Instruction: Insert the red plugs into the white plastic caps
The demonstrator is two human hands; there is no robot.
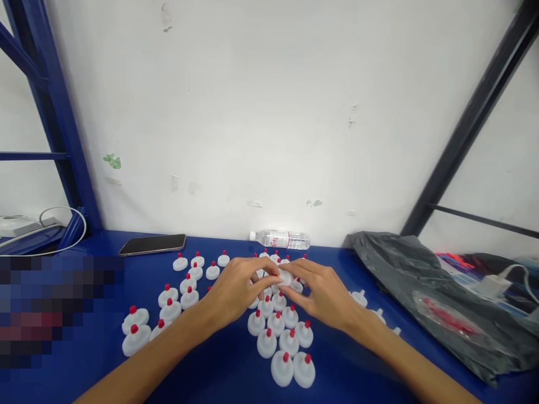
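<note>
Over the middle of the blue table, my right hand (pixel 322 289) grips a round white plastic nozzle cap (pixel 287 276) between thumb and fingers. My left hand (pixel 242 286) is closed in a pinch against the left side of that same cap, and its fingertips hide whatever tip is there. Below the hands stand several white nozzle caps with red tips (pixel 282 367), close together. More red-tipped nozzle caps (pixel 168 308) are spread to the left, partly behind my left forearm. By my right forearm lie a few white nozzle caps without red tips (pixel 360 297), partly covered.
A phone (pixel 154 244) lies at the back left, and a clear water bottle (pixel 286 239) lies on its side against the wall. On the right is a dark grey plastic bag (pixel 391 269) with a clear packet of red pieces (pixel 450 317) on it. Blue metal posts (pixel 63 112) rise at left.
</note>
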